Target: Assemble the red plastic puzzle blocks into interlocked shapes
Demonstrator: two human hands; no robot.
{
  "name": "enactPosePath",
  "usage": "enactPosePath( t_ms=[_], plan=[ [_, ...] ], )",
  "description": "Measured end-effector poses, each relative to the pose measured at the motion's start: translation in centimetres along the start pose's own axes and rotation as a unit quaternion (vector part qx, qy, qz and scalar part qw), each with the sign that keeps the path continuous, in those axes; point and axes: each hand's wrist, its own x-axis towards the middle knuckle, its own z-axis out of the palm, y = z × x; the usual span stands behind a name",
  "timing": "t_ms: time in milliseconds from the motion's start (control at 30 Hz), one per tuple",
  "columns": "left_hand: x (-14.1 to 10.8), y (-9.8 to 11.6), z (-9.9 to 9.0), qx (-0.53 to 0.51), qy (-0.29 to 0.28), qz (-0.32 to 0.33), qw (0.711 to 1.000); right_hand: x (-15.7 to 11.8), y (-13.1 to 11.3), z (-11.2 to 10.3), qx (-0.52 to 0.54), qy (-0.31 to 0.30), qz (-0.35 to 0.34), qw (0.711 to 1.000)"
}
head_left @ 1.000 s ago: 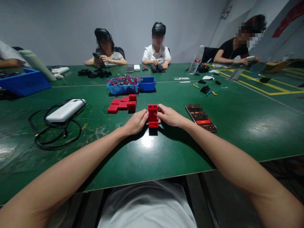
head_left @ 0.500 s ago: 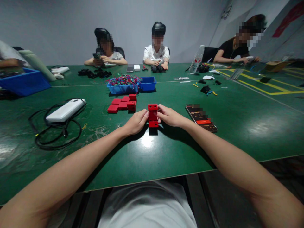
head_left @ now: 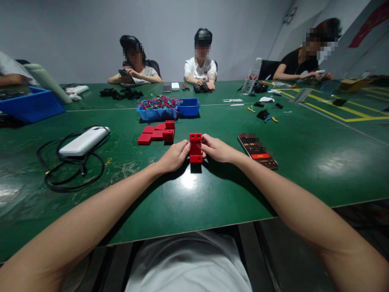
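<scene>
Between my two hands stands a red block [head_left: 195, 148] with small round holes in its top and bottom ends. My left hand [head_left: 175, 155] pinches its left side, thumb forward. On its right side my right hand [head_left: 214, 148] grips it, with fingers partly hidden behind. The block's dark shadow falls just below it on the green table [head_left: 206, 202]. Several more red blocks [head_left: 157, 133] lie grouped beyond my left hand. Right of my right hand lies a phone [head_left: 258, 151] with a timer on its screen.
A white power bank [head_left: 85, 141] with a coiled black cable [head_left: 74, 188] lies at left. Blue bins [head_left: 189, 108], one full of coloured wires [head_left: 161, 103], stand mid-table. Pliers [head_left: 271, 119] and a plastic bottle [head_left: 252, 77] are farther right. Three people sit across; another is partly visible at left.
My hands and the red block hold almost still. Across the table, the person at left has lowered and tilted the phone in their hands slightly.
</scene>
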Motion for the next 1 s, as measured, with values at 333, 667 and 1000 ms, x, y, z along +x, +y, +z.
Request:
enactPosePath(
  t_ms=[333,667,1000],
  plan=[
    [0.1,0.2,-0.1,-0.006,0.003,-0.006,1.0,0.0,0.1,0.0,-0.002,0.003,-0.001,1.0],
    [0.2,-0.1,0.0,-0.011,-0.002,0.001,1.0,0.0,0.2,0.1,-0.025,0.006,-0.006,1.0],
    [0.0,0.1,0.0,0.003,-0.007,0.004,1.0,0.5,1.1,0.6,0.051,0.035,-0.007,0.998]
  ],
)
